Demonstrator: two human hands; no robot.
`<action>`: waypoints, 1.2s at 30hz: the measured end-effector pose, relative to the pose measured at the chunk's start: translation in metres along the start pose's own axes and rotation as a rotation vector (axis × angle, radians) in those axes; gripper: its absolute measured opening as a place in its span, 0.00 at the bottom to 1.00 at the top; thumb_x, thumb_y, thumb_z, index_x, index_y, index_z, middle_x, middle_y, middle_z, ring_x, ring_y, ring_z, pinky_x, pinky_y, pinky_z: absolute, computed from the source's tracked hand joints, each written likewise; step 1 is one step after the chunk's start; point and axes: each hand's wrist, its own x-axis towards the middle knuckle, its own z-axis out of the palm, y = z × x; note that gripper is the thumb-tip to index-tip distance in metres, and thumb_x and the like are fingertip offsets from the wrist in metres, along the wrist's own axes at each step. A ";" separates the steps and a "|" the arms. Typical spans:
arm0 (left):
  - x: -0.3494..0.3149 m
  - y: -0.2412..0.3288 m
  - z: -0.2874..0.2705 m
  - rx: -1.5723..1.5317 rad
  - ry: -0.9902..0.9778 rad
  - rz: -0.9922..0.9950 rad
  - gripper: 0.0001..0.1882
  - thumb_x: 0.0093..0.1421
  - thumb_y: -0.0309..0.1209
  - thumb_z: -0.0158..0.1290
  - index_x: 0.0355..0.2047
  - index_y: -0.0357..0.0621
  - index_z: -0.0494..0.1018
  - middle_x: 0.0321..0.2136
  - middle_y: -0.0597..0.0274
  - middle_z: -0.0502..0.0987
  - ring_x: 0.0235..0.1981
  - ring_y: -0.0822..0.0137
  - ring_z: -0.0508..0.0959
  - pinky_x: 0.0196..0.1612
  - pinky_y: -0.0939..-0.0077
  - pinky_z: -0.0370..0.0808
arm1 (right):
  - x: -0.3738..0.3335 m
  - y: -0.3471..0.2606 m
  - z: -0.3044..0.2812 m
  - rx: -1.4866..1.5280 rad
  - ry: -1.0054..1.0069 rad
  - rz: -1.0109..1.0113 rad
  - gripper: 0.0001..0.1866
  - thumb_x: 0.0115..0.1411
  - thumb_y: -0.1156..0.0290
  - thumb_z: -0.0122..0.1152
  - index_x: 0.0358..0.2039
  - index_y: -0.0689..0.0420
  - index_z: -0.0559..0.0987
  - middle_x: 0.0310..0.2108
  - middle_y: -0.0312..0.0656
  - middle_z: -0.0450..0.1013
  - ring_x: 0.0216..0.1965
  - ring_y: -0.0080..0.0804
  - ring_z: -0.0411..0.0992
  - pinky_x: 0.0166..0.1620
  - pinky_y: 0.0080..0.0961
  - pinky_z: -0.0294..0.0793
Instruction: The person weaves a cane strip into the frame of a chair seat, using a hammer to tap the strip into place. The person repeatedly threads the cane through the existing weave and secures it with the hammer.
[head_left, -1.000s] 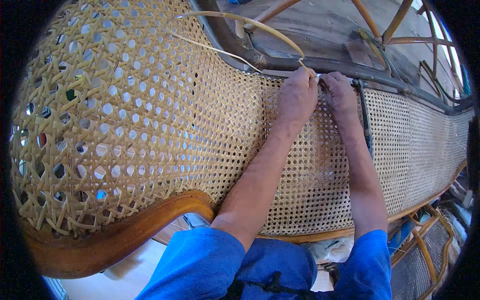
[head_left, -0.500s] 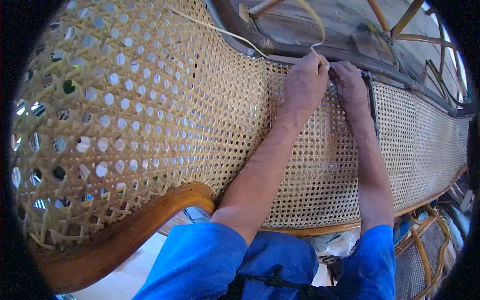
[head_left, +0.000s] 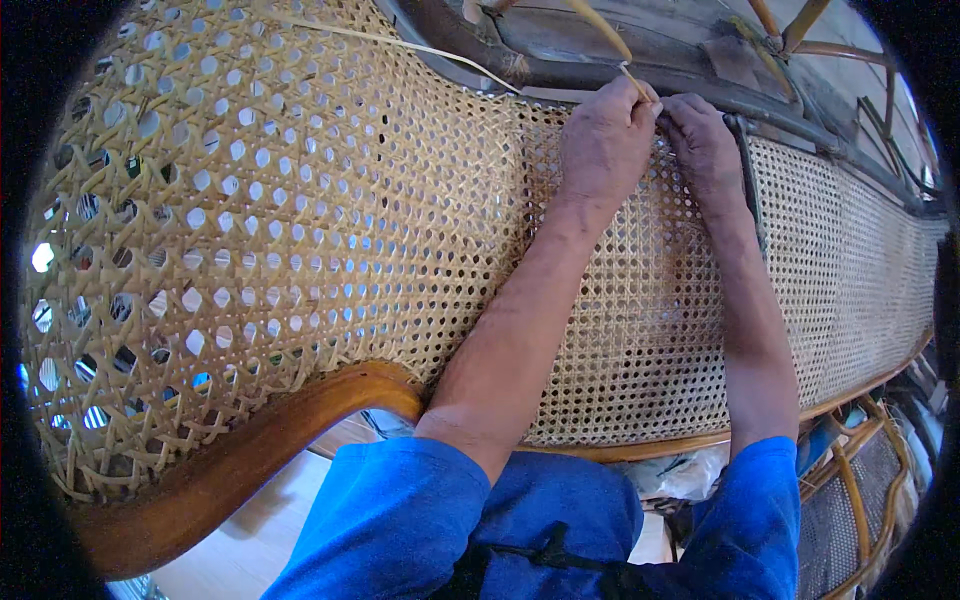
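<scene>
A woven cane panel [head_left: 660, 390] with an open hexagonal weave stretches across the view on a curved brown wooden frame [head_left: 250, 460]. At the panel's far edge, my left hand [head_left: 605, 135] is closed in a pinch on a thin pale cane strip [head_left: 641, 86], whose free length rises and curves away beyond the fingers. Close beside it, my right hand [head_left: 705, 145] has its fingers curled together against the same edge. Its fingertips nearly meet those of the left, and what they grip is hidden.
Another pale cane strip [head_left: 440, 52] lies over the panel's far left edge. A dark rail [head_left: 690, 105] runs just beyond my hands, with a dark bar [head_left: 750, 185] beside my right wrist. More bent cane poles [head_left: 835, 48] stand at the far right; a caned frame [head_left: 850, 490] sits at the lower right.
Both hands keep their grip at the panel's edge and appear slightly higher in view. The strip's free loop has shifted a little up and left.
</scene>
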 end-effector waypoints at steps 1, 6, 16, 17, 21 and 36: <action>0.000 0.000 -0.001 0.004 -0.002 -0.006 0.06 0.55 0.30 0.56 0.32 0.43 0.75 0.23 0.53 0.76 0.25 0.60 0.77 0.31 0.70 0.72 | 0.000 0.000 0.000 -0.003 0.000 -0.005 0.12 0.55 0.71 0.52 0.40 0.52 0.77 0.38 0.41 0.72 0.42 0.41 0.70 0.43 0.33 0.71; -0.001 0.004 -0.004 0.057 0.004 -0.014 0.07 0.55 0.32 0.55 0.32 0.44 0.75 0.23 0.53 0.76 0.25 0.60 0.76 0.32 0.68 0.72 | 0.000 -0.006 -0.002 -0.017 0.018 -0.021 0.12 0.55 0.72 0.50 0.40 0.51 0.76 0.37 0.40 0.71 0.42 0.41 0.70 0.42 0.34 0.71; -0.002 -0.003 0.003 0.138 0.107 0.104 0.07 0.54 0.31 0.54 0.30 0.40 0.74 0.25 0.50 0.77 0.28 0.54 0.78 0.32 0.66 0.73 | 0.000 -0.026 -0.005 -0.229 -0.082 0.051 0.11 0.54 0.72 0.47 0.38 0.52 0.74 0.35 0.42 0.69 0.41 0.42 0.70 0.39 0.36 0.73; -0.003 -0.003 0.003 0.142 0.124 0.133 0.07 0.54 0.31 0.54 0.30 0.40 0.74 0.25 0.50 0.77 0.28 0.54 0.78 0.32 0.66 0.73 | 0.000 -0.026 -0.002 -0.244 -0.096 0.021 0.11 0.54 0.72 0.47 0.37 0.52 0.73 0.35 0.42 0.69 0.42 0.42 0.70 0.40 0.36 0.73; -0.001 -0.007 0.008 0.265 0.189 0.125 0.07 0.54 0.29 0.54 0.30 0.39 0.74 0.25 0.50 0.76 0.29 0.52 0.77 0.33 0.64 0.73 | 0.004 -0.017 -0.009 -0.239 -0.129 0.010 0.11 0.55 0.72 0.47 0.39 0.54 0.73 0.37 0.44 0.69 0.43 0.44 0.69 0.43 0.37 0.72; 0.006 -0.003 0.000 0.299 0.044 0.001 0.12 0.53 0.35 0.54 0.30 0.37 0.74 0.26 0.48 0.77 0.31 0.49 0.77 0.36 0.61 0.73 | -0.124 -0.039 -0.094 0.367 0.039 0.718 0.17 0.60 0.64 0.51 0.46 0.61 0.71 0.25 0.39 0.69 0.28 0.29 0.71 0.33 0.27 0.71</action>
